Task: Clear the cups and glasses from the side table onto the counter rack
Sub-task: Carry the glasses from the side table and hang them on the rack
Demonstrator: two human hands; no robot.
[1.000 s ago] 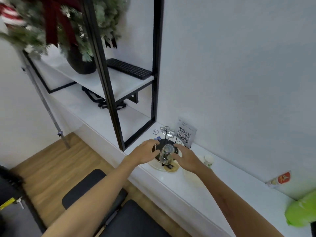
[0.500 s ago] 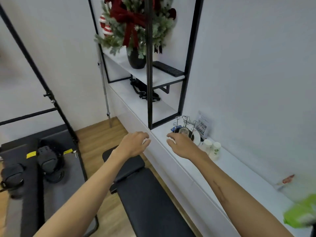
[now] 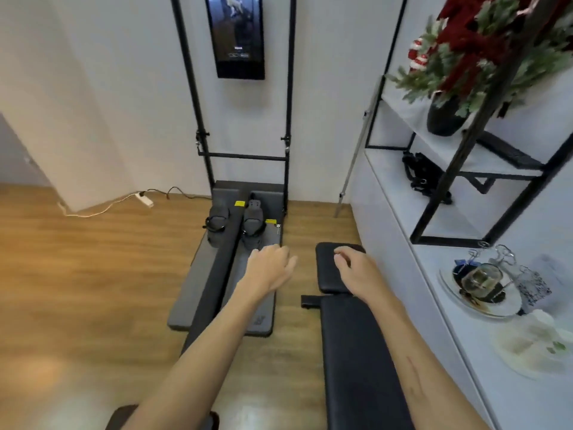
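Note:
On the white counter [image 3: 508,395] at the right stands a wire cup rack [image 3: 496,268] on a round plate [image 3: 508,308]. A clear glass [image 3: 481,279] hangs upside down on it. Both my hands are empty and well left of the rack. My left hand [image 3: 270,267] hovers over the grey floor platform with fingers loosely bent. My right hand [image 3: 356,268] hovers over the black bench pad, fingers loosely curled. A white plate with small white cups [image 3: 536,346] lies nearer on the counter, blurred. The side table is out of view.
A black padded bench [image 3: 356,361] runs below my right arm. A grey exercise platform with foot straps [image 3: 229,249] and black uprights stands against the far wall. A black-framed shelf [image 3: 471,169] holds a potted festive plant [image 3: 449,88]. Wooden floor extends to the left.
My view has swung left, away from the counter toward the room. Both hands have left the rack and the glass stays hanging there. They now hover over the floor platform and bench.

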